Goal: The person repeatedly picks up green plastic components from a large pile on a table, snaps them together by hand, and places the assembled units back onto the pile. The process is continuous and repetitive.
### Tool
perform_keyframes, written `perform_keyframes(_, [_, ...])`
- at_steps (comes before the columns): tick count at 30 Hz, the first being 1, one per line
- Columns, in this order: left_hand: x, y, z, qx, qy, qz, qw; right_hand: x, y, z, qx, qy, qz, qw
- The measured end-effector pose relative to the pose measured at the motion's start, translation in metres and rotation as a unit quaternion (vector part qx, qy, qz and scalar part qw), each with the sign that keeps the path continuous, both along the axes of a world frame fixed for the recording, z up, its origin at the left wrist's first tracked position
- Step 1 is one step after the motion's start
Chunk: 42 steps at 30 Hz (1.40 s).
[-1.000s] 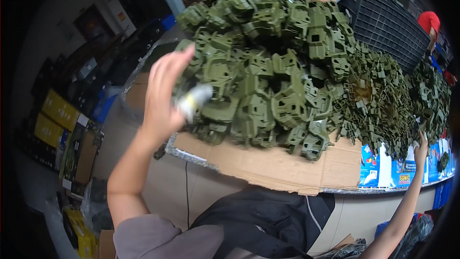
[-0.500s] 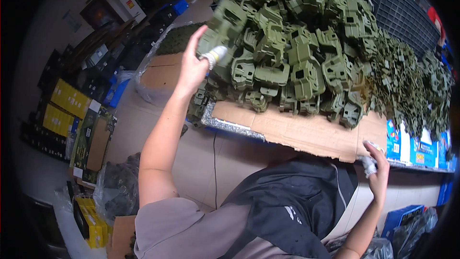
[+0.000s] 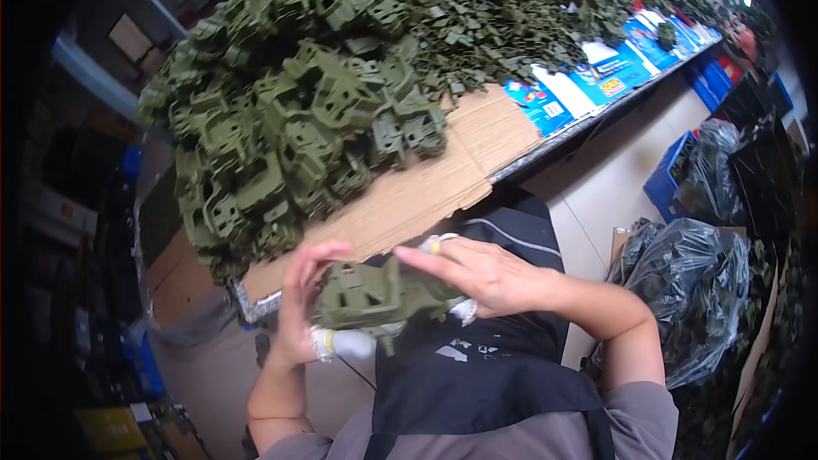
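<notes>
An olive-green moulded plastic shell [image 3: 362, 294], with square openings like a toy vehicle body, is between my hands in front of the dark apron. My left hand [image 3: 305, 307] grips its left end, the thumb in a white cover passing below it. At the right end, my right hand [image 3: 490, 277] is closed about the part, its index finger stretched over the top. White wraps show on some of its fingers too. Slight blur hides the exact fingertip contacts. Beyond my hands, a big heap of similar green shells [image 3: 290, 136] lies on the table.
Flattened cardboard [image 3: 417, 209] covers the table's near edge. Small green parts [image 3: 486, 34] are piled further right, beside blue printed card sheets [image 3: 613, 77]. Clear plastic bags [image 3: 682, 290] and a blue crate [image 3: 669, 170] stand on the floor at right.
My left hand has come back from the far left of the heap with a green shell. My right hand has risen to meet it. The view has swung rightward.
</notes>
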<state>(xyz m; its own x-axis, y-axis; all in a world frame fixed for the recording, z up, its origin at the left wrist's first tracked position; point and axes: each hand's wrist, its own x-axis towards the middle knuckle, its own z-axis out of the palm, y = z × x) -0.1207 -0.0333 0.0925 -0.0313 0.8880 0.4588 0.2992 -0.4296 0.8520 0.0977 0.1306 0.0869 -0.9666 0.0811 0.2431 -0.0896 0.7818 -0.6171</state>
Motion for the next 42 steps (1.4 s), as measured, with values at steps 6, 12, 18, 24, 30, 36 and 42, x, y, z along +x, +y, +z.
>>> perform_keyframes(6, [0.080,0.042,-0.076,-0.080,0.002,0.074,0.994,0.023,-0.017,-0.068,-0.246,0.112,-0.170,0.948])
perform_keyframes(12, [0.048,0.037,-0.093,-0.054,-0.390,-0.060,0.917,0.062,0.060,-0.039,-0.076,0.098,-0.198,0.972])
perform_keyframes(18, [0.026,0.032,-0.108,-0.348,-0.593,-0.059,0.724,0.037,0.200,-0.040,0.114,0.019,-0.480,0.869])
perform_keyframes(24, [0.044,0.033,-0.116,-0.302,-0.516,-0.034,0.801,-0.033,0.231,-0.072,0.352,0.151,-0.438,0.814])
perform_keyframes(30, [0.046,0.046,-0.118,-0.316,-0.409,-0.004,0.856,-0.072,0.228,-0.084,0.441,0.068,-0.423,0.789])
perform_keyframes(36, [0.041,0.040,-0.114,-0.349,-0.403,-0.064,0.844,-0.010,0.126,-0.056,0.086,0.152,-0.310,0.934])
perform_keyframes(42, [0.060,0.055,-0.125,-0.432,-0.378,-0.156,0.804,0.054,0.005,-0.085,-0.006,-0.021,-0.220,0.975])
